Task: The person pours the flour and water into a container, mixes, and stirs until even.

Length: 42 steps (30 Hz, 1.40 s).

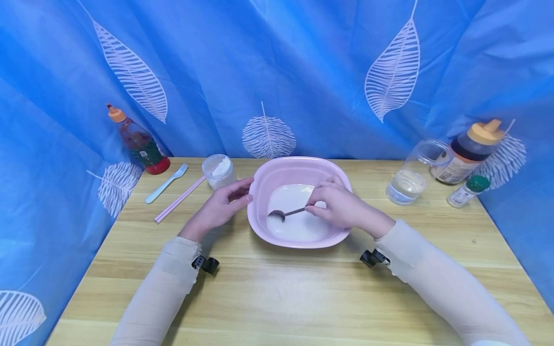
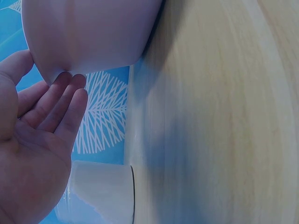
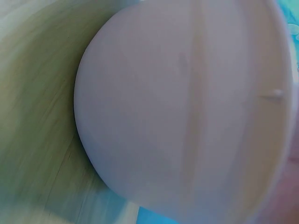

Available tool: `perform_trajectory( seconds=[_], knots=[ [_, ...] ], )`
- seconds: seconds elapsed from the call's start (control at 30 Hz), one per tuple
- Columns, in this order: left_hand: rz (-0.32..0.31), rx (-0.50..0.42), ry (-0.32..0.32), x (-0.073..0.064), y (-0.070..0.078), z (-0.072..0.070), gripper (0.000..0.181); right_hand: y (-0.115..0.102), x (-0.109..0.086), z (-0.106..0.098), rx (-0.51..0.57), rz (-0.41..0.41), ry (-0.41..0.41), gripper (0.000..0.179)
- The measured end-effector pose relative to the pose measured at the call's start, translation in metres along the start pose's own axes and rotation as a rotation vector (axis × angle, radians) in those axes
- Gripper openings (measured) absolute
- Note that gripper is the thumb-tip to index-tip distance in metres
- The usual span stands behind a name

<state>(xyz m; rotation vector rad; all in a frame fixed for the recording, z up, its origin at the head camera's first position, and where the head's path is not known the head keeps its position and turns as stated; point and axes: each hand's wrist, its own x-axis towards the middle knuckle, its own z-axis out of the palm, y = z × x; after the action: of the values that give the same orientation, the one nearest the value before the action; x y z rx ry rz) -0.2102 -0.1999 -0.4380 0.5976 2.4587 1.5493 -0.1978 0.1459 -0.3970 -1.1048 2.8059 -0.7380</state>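
A pink plastic basin (image 1: 298,164) holding white liquid (image 1: 298,228) sits on the table. My right hand (image 1: 333,202) reaches over its right side and pinches the handle of a dark metal spoon (image 1: 277,215), whose bowl is in the liquid. Against the basin's left rim rest the fingertips of my left hand (image 1: 227,199), with the fingers loosely extended. From the left wrist view, that hand (image 2: 42,126) touches the outside of the basin (image 2: 93,32) near its edge. The right wrist view is mostly filled by the basin's outer wall (image 3: 154,102); the spoon is hidden there.
Left of the basin are a jar of white powder (image 1: 220,173), pink chopsticks (image 1: 179,199), a blue fork (image 1: 166,184) and a red sauce bottle (image 1: 140,144). To the right stand a clear cup (image 1: 407,185), a dark sauce bottle (image 1: 467,154) and a green-capped shaker (image 1: 467,192).
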Motion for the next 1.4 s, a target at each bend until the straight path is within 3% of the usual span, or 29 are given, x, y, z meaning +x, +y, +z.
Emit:
perform_trajectory(
  seconds=[0.27,0.7,0.9,1.17,1.4],
  knots=[
    [-0.004,-0.005,0.0,-0.001,0.001,-0.001,0.056,0.002,-0.021,-0.009,-0.004,-0.061,-0.001,0.008],
    [-0.028,0.0,0.003,0.0,0.001,-0.001,0.056,0.006,-0.043,-0.03,-0.054,-0.024,0.007,0.009],
    [-0.011,0.004,-0.001,-0.001,0.003,0.0,0.056,0.008,-0.044,-0.033,-0.127,0.051,0.049,0.008],
    [-0.008,0.0,-0.002,-0.001,0.004,0.0,0.056,0.014,-0.038,-0.027,-0.22,0.098,0.171,0.013],
    [-0.004,-0.002,-0.003,0.0,0.005,0.0,0.056,0.016,-0.028,-0.019,-0.247,0.136,0.231,0.018]
  ],
)
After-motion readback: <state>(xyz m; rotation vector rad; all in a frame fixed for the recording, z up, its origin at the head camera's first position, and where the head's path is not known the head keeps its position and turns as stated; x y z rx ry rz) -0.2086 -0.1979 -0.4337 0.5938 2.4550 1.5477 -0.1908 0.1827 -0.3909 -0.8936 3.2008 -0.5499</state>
